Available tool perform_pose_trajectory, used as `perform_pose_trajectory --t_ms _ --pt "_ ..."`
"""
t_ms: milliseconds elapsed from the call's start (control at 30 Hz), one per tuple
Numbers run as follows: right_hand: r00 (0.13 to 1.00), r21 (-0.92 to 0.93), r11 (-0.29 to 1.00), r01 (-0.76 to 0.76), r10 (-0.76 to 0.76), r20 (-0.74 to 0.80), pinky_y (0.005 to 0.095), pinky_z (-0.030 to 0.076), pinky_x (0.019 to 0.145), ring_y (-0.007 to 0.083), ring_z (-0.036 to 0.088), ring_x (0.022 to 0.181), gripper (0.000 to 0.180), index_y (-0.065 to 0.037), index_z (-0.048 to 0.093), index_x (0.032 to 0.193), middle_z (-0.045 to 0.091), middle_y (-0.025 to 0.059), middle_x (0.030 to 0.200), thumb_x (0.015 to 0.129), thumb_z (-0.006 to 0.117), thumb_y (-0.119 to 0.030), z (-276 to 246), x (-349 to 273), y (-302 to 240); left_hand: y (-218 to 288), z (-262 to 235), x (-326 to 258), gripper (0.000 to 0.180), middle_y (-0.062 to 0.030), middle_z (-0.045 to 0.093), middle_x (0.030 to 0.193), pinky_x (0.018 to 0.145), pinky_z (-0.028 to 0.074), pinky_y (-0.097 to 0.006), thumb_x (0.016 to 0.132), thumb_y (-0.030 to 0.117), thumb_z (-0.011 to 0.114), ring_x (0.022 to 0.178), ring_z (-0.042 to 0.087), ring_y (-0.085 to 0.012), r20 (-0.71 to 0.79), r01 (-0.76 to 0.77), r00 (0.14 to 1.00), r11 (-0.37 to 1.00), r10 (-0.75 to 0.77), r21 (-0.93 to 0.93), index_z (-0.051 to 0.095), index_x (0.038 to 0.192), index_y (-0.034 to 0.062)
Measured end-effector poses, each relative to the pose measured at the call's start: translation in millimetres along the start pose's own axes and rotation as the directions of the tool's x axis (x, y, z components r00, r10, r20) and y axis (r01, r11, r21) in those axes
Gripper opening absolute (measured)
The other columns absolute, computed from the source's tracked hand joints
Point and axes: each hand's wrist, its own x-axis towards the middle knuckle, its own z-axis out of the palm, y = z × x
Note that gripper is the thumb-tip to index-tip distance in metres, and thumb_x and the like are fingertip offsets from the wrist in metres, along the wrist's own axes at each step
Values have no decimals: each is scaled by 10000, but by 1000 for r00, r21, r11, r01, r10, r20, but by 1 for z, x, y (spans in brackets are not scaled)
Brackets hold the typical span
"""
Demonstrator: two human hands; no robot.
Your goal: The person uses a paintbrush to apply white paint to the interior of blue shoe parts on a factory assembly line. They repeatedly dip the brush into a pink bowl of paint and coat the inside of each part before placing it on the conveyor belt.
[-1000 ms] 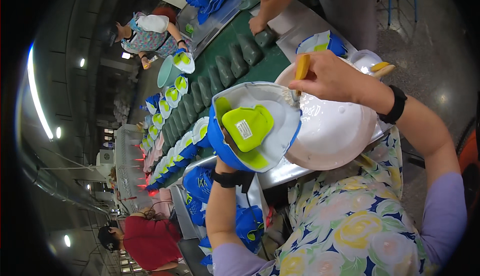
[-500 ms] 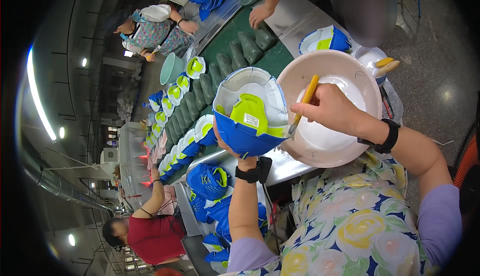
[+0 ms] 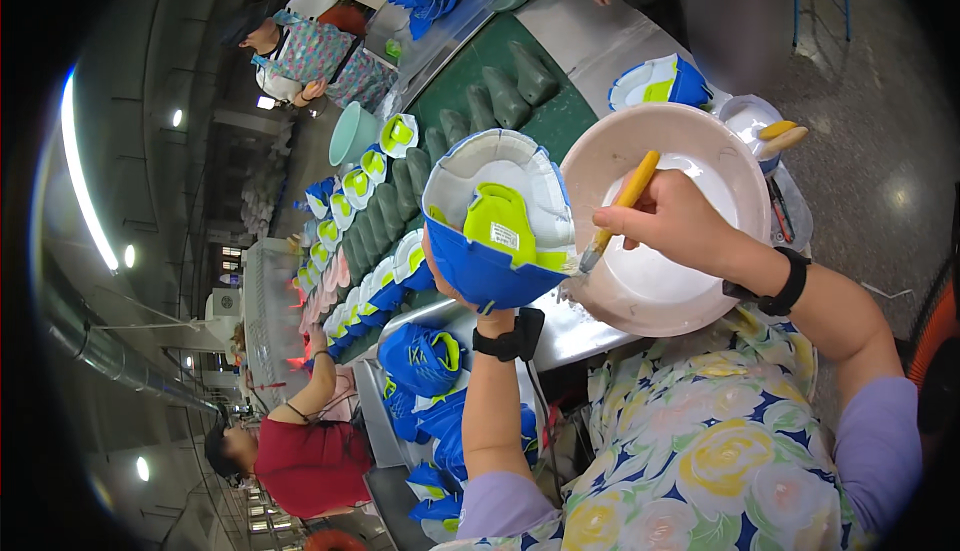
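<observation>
My left hand (image 3: 450,281) is closed under a blue shoe upper (image 3: 490,269), whose open underside faces up, showing a white inner edge and a lime-green lining with a small label. Fingers of that hand are mostly hidden behind the upper. In my right hand (image 3: 672,223) is a yellow-handled brush (image 3: 632,191), pinched between thumb and fingers. Its tip is at the upper's right edge, touching or nearly so. Just beyond the brush, a pale pink basin (image 3: 590,316) holds a white liquid.
A green conveyor (image 3: 560,116) carries grey shoe lasts (image 3: 505,96) and rows of blue-and-lime uppers. More uppers (image 3: 418,361) are piled left of my forearm. Behind the basin stand another upper (image 3: 660,83) and a tub with brushes (image 3: 750,116). Co-workers stand around the line.
My brush has shifted slightly while staying by the upper's edge. At the top, a co-worker's hand has drawn back from the lasts. The far-left co-worker has moved an arm out toward the piled uppers.
</observation>
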Motion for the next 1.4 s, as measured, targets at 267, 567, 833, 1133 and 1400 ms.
perform_pose_trajectory --t_ms 267,567,833,1133,1400 --pt "772 -204 744 636 -619 146 316 530 745 213 687 837 159 -46 681 977 706 82 907 854 774 -88 -21 5 -25 44 -31 6 591 -180 589 1365 1012 534 -493 976 402 572 1199 623 -325 433 634 748 735 -503 -240 485 1428 33" --pt "330 -120 311 943 -828 453 374 550 807 287 677 943 200 -55 645 1017 686 96 1026 869 760 -127 31 30 -31 2 4 -63 587 -190 561 1411 1038 516 -491 999 402 516 1238 599 -336 454 781 622 551 -638 -295 473 1451 31" --pt "815 -399 717 571 -442 374 399 522 700 378 656 796 184 26 596 859 650 203 884 877 699 -126 -6 44 -24 15 -2 -46 589 -182 559 1416 1048 508 -495 998 406 523 1241 597 -338 340 632 752 763 -564 -133 471 1457 43" --pt "904 -566 709 421 -281 322 366 534 778 310 684 865 258 -2 696 1009 709 162 887 873 737 -217 -34 27 -22 34 -11 -32 538 -132 567 1405 1083 473 -477 1017 366 554 1265 569 -287 458 772 628 575 -628 -270 458 1478 104" --pt "619 -379 491 784 -575 536 409 507 741 361 640 840 119 -55 620 961 645 142 932 872 696 -80 -22 41 -17 -5 -41 -32 683 -120 594 1335 1054 494 -529 923 463 666 1210 610 -296 379 736 676 595 -631 -323 465 1453 81"
